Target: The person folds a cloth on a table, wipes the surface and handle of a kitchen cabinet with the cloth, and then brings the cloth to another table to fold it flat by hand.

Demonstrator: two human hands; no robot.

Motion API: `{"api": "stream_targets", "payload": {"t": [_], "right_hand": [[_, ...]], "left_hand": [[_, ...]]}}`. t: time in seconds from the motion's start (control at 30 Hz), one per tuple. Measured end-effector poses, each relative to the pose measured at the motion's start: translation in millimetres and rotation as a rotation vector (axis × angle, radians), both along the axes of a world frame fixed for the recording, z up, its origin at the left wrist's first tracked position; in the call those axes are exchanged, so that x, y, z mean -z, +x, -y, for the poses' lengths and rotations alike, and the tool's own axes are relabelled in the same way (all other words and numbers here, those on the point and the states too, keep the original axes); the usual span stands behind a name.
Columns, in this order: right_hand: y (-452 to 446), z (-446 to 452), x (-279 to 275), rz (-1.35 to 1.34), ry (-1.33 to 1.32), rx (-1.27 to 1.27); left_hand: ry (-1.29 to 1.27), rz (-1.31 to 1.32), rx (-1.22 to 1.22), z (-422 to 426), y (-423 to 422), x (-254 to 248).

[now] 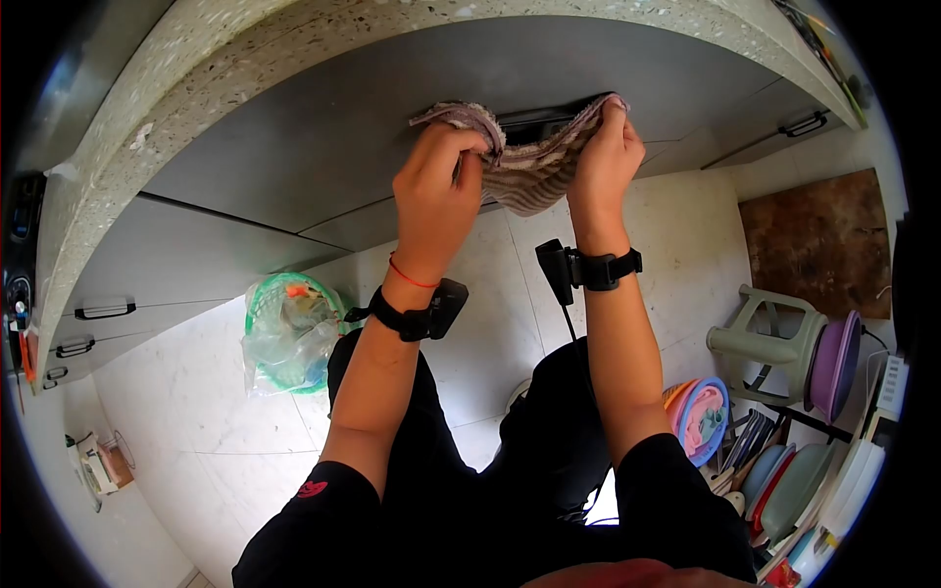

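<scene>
A striped brown-and-beige cloth [534, 181] sags between my two hands, in front of a dark grey drawer front [323, 122]. My left hand [436, 171] is closed on the cloth's left part, and a folded end sticks out above the fingers. At the upper right corner, my right hand [606, 162] pinches the edge between thumb and fingers. Behind the cloth, a black drawer handle [534, 125] shows in part; whether the cloth touches it I cannot tell.
Above the drawer runs a speckled stone countertop [225, 73]. A green basket [284, 338] lined with a plastic bag stands on the tiled floor at left. At right are a greenish stool [774, 343], a purple basin [833, 367], a brown board [818, 240] and a blue-rimmed bucket [701, 421].
</scene>
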State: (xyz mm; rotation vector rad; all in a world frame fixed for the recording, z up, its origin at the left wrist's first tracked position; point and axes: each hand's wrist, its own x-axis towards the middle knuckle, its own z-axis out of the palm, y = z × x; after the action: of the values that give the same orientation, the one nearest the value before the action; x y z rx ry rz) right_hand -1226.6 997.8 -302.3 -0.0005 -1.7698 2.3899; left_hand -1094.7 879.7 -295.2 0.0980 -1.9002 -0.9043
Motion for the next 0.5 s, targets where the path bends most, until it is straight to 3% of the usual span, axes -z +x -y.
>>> {"api": "stream_targets", "payload": {"t": [0.2,0.4,0.5], "right_hand": [[3,0,-4,0.027,0.029,-0.013],[3,0,-8,-0.085,0.297,0.165],[0,0,-3,-0.138,0.262,0.169]], "left_hand": [[-0.004,-0.002,0.008,-1,0,-2],[-0.005,-0.008,0.011,1,1,-1],[-0.001,-0.012,0.003,-1,0,-1]]}}
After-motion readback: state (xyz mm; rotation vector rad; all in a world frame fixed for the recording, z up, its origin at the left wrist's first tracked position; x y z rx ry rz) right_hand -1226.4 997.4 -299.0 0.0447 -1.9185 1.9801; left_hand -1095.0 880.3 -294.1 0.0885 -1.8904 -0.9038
